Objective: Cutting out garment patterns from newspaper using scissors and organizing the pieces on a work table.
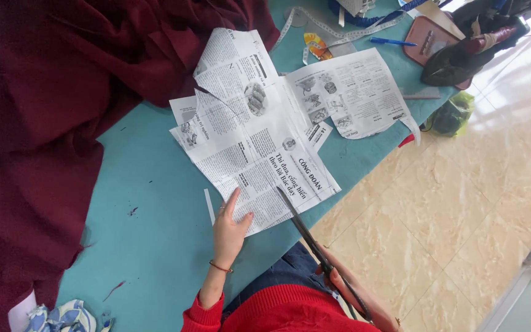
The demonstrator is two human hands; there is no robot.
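My left hand (229, 225) lies flat, fingers apart, on the near edge of a newspaper sheet (259, 147) spread on the teal table (149, 203). My right hand (346, 286) grips the handles of long dark scissors (307, 232). Their blades point up and left and reach into the sheet's near edge, beside my left thumb. A second newspaper piece (351, 92) with curved cut edges lies farther back on the right. A thin paper strip (209, 206) rests just left of my left hand.
Dark red fabric (50, 104) is heaped over the table's left and back. A white tape measure (339, 27), blue pen (392, 42), pink case (428, 38) and black bag (462, 58) sit at the far right corner. Beige tiled floor (462, 203) lies to the right.
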